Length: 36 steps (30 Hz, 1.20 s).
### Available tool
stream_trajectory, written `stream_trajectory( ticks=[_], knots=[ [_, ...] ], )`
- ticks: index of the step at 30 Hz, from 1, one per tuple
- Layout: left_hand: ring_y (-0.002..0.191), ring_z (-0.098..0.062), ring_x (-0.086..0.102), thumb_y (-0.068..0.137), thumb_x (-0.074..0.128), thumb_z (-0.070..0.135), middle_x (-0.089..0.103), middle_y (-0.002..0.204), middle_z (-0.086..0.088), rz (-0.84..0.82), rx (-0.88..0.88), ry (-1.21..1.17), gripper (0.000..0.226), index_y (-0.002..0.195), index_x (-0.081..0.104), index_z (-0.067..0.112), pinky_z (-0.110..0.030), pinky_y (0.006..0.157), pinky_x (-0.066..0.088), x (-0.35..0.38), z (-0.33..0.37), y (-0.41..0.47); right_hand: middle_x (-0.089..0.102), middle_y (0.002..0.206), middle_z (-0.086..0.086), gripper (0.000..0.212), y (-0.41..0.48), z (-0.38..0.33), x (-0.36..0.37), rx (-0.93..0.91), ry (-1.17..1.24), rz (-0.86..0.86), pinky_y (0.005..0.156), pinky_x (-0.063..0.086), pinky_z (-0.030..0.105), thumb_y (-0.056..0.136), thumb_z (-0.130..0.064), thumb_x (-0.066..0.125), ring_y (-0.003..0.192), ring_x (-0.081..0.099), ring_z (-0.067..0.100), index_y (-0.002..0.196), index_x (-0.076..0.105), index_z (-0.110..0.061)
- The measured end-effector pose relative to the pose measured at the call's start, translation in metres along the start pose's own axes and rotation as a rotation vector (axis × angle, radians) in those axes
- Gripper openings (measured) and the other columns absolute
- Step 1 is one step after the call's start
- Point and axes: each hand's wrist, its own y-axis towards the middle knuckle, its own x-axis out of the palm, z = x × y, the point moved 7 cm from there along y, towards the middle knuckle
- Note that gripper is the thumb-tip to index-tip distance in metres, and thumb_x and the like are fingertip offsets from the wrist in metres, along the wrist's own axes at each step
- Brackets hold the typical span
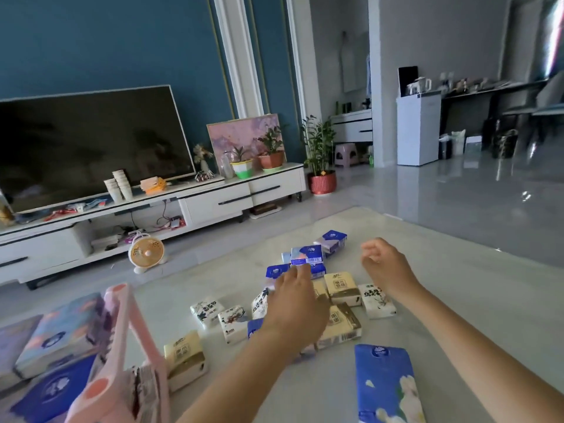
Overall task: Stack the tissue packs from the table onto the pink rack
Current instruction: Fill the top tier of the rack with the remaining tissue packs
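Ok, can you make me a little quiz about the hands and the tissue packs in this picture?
1. True or false: the right hand is holding a tissue pack.
2. Where is the pink rack, as the person sees it? A) near left B) near right C) far middle
3. Fill the gap: the big pack lying nearest on the right is ____ with white flowers.

Key: 1 false, its fingers are loosely curled and hold nothing; 2 A; 3 blue.
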Motion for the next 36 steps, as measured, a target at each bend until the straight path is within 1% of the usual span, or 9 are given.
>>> stream_trajectory(
  ticks=[7, 12, 14, 18, 21, 25, 28, 31, 36],
  knots=[
    [0.142, -0.028, 0.007, 0.088, 0.051, 0.012, 0.009, 0.154, -0.010, 0.067, -0.091, 0.239, 0.069, 0.144, 0.013, 0.012, -0.049, 0.114, 0.014, 0.039, -0.008, 0.129, 0.044, 0.138, 0.015, 0.060, 0.089, 0.004, 0.050, -0.113, -0.261, -0.140, 0.102, 0.039, 0.036, 0.084, -0.021, 0.056, 0.126, 0.042, 0.028, 0.141, 0.037, -0.017],
    [0.144, -0.026, -0.008, 0.085, 0.051, 0.023, -0.008, 0.157, -0.005, -0.117, -0.115, 0.301, 0.085, 0.148, -0.006, 0.020, -0.057, 0.112, -0.001, 0.052, -0.040, 0.186, -0.007, 0.157, 0.010, 0.078, 0.132, 0.012, 0.097, -0.065, -0.493, -0.362, 0.115, 0.000, 0.048, 0.084, -0.022, 0.055, 0.144, -0.009, 0.028, 0.148, 0.012, -0.032],
    [0.144, -0.026, -0.001, 0.085, 0.050, 0.027, 0.003, 0.157, -0.004, -0.233, -0.124, 0.311, 0.083, 0.148, -0.002, 0.022, -0.058, 0.112, -0.001, 0.065, -0.054, 0.195, 0.002, 0.156, 0.009, 0.071, 0.138, 0.020, 0.110, -0.041, -0.495, -0.441, 0.113, 0.007, 0.049, 0.083, -0.026, 0.054, 0.143, -0.003, 0.030, 0.146, 0.021, -0.032],
    [0.125, -0.029, 0.038, 0.085, 0.053, 0.035, 0.041, 0.135, -0.010, -0.212, -0.113, 0.283, 0.053, 0.133, 0.038, 0.019, -0.048, 0.105, 0.031, 0.071, -0.064, 0.206, 0.035, 0.133, 0.012, 0.036, 0.144, 0.019, 0.107, -0.122, -0.492, -0.286, 0.099, 0.030, 0.038, 0.089, -0.033, 0.048, 0.124, 0.029, 0.031, 0.124, 0.052, -0.027],
    [0.106, -0.025, 0.052, 0.081, 0.063, 0.034, 0.055, 0.119, -0.009, -0.183, -0.097, 0.260, 0.044, 0.116, 0.049, 0.011, -0.037, 0.090, 0.045, 0.063, -0.059, 0.204, 0.040, 0.130, 0.011, 0.049, 0.138, 0.015, 0.099, -0.142, -0.474, -0.251, 0.093, 0.034, 0.035, 0.083, -0.034, 0.058, 0.121, 0.034, 0.030, 0.129, 0.048, -0.023],
    [0.105, -0.022, 0.053, 0.079, 0.068, 0.034, 0.053, 0.116, -0.006, -0.061, -0.105, 0.218, 0.048, 0.115, 0.047, 0.011, -0.032, 0.084, 0.048, 0.034, -0.047, 0.182, 0.054, 0.105, 0.003, 0.041, 0.122, -0.001, 0.072, -0.113, -0.284, -0.184, 0.074, 0.038, 0.026, 0.073, -0.047, 0.061, 0.107, 0.046, 0.025, 0.109, 0.055, -0.029],
    [0.095, -0.020, 0.053, 0.078, 0.068, 0.035, 0.053, 0.110, -0.007, 0.032, -0.122, 0.158, 0.043, 0.110, 0.051, 0.011, -0.029, 0.075, 0.046, 0.000, -0.035, 0.155, 0.051, 0.131, 0.004, 0.066, 0.101, -0.031, 0.044, -0.090, -0.107, -0.192, 0.087, 0.042, 0.028, 0.076, -0.047, 0.065, 0.119, 0.048, 0.022, 0.133, 0.046, -0.020],
    [0.092, -0.022, 0.058, 0.073, 0.072, 0.035, 0.055, 0.107, -0.007, 0.111, -0.104, 0.156, 0.042, 0.103, 0.056, 0.010, -0.032, 0.076, 0.052, -0.044, -0.014, 0.121, 0.051, 0.131, 0.003, 0.067, 0.073, -0.076, 0.017, -0.134, 0.050, -0.191, 0.086, 0.042, 0.027, 0.076, -0.043, 0.070, 0.115, 0.051, 0.018, 0.133, 0.046, -0.017],
    [0.082, -0.022, 0.059, 0.069, 0.070, 0.045, 0.058, 0.098, -0.006, 0.232, -0.024, 0.191, 0.044, 0.097, 0.061, 0.011, -0.029, 0.065, 0.050, -0.127, 0.020, 0.042, 0.057, 0.084, 0.000, 0.047, 0.006, -0.166, -0.003, -0.178, 0.165, -0.344, 0.063, 0.038, 0.026, 0.076, -0.044, 0.068, 0.075, 0.051, 0.015, 0.108, 0.059, -0.011]
  ],
)
